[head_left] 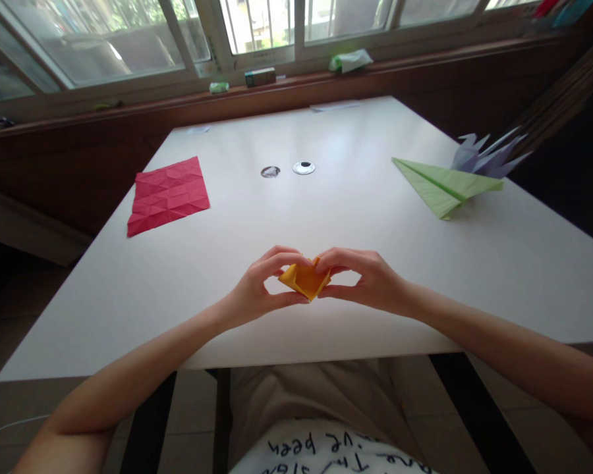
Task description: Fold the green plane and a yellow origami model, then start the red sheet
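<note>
Between my two hands, above the near part of the white table [257, 224], is a small folded piece of orange origami paper [308, 279]. It has pointed corners and a hollow, box-like middle facing me. My left hand [271, 280] grips its left side, with the fingers over the top edge and the thumb at the bottom tip. On the other side, my right hand [356, 276] pinches the upper right edge, its thumb near the lower right. Some fingertips are hidden behind the paper.
A creased red paper sheet [170, 196] lies at the left. At the right are a green paper plane [447, 187] and a pale purple folded paper piece [489, 158]. Two round grommets sit mid-table, one an open hole [270, 172]. A small box [260, 78] rests on the windowsill.
</note>
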The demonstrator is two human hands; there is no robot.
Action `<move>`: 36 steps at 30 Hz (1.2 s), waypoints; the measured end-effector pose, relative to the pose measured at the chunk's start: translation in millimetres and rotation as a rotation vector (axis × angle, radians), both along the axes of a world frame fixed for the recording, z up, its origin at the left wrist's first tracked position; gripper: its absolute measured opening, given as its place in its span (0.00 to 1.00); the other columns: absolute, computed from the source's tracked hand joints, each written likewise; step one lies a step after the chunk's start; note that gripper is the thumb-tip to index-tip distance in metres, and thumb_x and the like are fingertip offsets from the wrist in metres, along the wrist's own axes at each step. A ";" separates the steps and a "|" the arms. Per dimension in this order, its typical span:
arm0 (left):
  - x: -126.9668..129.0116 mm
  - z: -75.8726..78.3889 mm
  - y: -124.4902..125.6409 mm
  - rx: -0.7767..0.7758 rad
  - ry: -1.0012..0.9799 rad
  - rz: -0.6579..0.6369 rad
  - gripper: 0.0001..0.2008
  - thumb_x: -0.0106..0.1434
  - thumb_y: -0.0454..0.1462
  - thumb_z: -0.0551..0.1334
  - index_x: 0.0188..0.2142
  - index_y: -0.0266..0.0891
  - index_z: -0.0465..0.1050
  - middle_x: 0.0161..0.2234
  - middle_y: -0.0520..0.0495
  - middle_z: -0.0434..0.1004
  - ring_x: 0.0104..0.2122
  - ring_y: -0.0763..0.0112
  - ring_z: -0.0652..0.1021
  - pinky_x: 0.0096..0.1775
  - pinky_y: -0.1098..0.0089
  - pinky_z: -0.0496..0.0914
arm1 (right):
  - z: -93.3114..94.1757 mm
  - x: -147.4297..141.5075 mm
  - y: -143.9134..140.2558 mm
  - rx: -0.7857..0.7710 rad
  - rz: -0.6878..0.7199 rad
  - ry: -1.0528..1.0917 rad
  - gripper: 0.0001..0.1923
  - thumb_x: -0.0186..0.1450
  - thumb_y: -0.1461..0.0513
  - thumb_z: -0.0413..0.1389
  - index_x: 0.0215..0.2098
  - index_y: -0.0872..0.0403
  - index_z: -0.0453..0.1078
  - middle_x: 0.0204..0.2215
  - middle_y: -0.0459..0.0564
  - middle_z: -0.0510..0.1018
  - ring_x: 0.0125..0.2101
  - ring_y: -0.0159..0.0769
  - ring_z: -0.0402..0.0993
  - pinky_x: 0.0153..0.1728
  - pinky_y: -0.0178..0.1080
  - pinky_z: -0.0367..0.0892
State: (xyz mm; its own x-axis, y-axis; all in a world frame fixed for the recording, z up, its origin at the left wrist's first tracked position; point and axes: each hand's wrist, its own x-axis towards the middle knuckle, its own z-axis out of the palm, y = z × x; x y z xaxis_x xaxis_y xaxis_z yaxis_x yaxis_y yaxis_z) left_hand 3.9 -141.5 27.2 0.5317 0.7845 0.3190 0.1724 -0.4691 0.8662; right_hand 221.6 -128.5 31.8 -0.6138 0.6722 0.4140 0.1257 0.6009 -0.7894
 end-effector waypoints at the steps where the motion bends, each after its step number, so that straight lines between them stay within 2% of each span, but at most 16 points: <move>1: -0.6 1.4 0.3 0.040 0.030 0.007 0.19 0.53 0.37 0.67 0.45 0.45 0.68 0.44 0.45 0.68 0.44 0.66 0.72 0.41 0.67 0.72 | 0.1 0.2 -0.1 0.014 -0.006 -0.006 0.10 0.57 0.62 0.61 0.36 0.54 0.68 0.34 0.49 0.77 0.33 0.32 0.76 0.37 0.38 0.76; 5: -2.2 4.4 1.0 0.220 0.116 0.060 0.17 0.53 0.39 0.67 0.42 0.42 0.68 0.47 0.43 0.67 0.43 0.67 0.73 0.36 0.70 0.73 | -1.9 0.5 -0.2 0.009 -0.002 -0.017 0.09 0.57 0.62 0.60 0.37 0.54 0.68 0.35 0.49 0.77 0.34 0.32 0.76 0.36 0.37 0.76; 9: -2.2 5.1 0.7 0.455 0.205 0.100 0.19 0.53 0.40 0.67 0.44 0.42 0.66 0.47 0.42 0.69 0.45 0.65 0.72 0.41 0.67 0.72 | -4.8 0.3 -0.1 0.024 -0.003 -0.032 0.10 0.57 0.64 0.60 0.38 0.54 0.67 0.37 0.50 0.77 0.35 0.31 0.76 0.35 0.36 0.76; 14: -0.9 3.8 -1.0 0.725 0.352 0.137 0.29 0.53 0.43 0.66 0.52 0.41 0.62 0.45 0.42 0.73 0.45 0.61 0.71 0.46 0.63 0.67 | -7.3 -2.2 -1.3 0.197 -0.013 -0.039 0.09 0.60 0.65 0.57 0.39 0.56 0.67 0.36 0.51 0.77 0.34 0.31 0.75 0.35 0.34 0.76; 19: -0.3 2.2 -5.3 0.943 0.483 0.211 0.26 0.57 0.40 0.64 0.55 0.42 0.61 0.44 0.45 0.76 0.47 0.61 0.72 0.46 0.65 0.62 | -9.2 -2.3 -2.9 0.346 -0.022 -0.097 0.11 0.62 0.65 0.55 0.43 0.55 0.65 0.38 0.51 0.77 0.35 0.29 0.75 0.37 0.33 0.73; 23: 1.4 4.9 -10.7 1.044 0.551 0.279 0.22 0.59 0.35 0.62 0.53 0.45 0.64 0.43 0.51 0.78 0.46 0.65 0.73 0.46 0.67 0.60 | -9.4 -1.9 -4.6 0.500 -0.101 -0.140 0.11 0.63 0.65 0.54 0.44 0.54 0.64 0.39 0.52 0.76 0.37 0.31 0.75 0.38 0.34 0.73; 27: 2.9 6.3 -15.5 1.125 0.548 0.366 0.18 0.58 0.32 0.64 0.49 0.39 0.68 0.38 0.51 0.80 0.41 0.69 0.73 0.41 0.69 0.61 | -8.8 -2.2 -6.6 0.640 -0.185 -0.136 0.12 0.62 0.65 0.55 0.44 0.54 0.64 0.40 0.52 0.77 0.38 0.32 0.75 0.39 0.35 0.73; 33: -0.3 2.6 -14.9 1.134 0.489 0.328 0.15 0.56 0.30 0.64 0.43 0.38 0.71 0.34 0.50 0.79 0.35 0.70 0.72 0.36 0.70 0.63 | -6.2 -0.9 -9.4 0.712 -0.220 -0.130 0.15 0.60 0.65 0.57 0.45 0.54 0.63 0.42 0.55 0.76 0.41 0.35 0.75 0.40 0.36 0.73; 36: -2.1 2.2 -13.2 1.154 0.477 0.318 0.11 0.57 0.29 0.63 0.40 0.38 0.72 0.33 0.50 0.80 0.36 0.69 0.72 0.36 0.69 0.62 | -5.5 -1.4 -11.8 0.622 -0.216 -0.053 0.19 0.58 0.64 0.59 0.47 0.54 0.62 0.43 0.56 0.75 0.42 0.37 0.74 0.41 0.39 0.73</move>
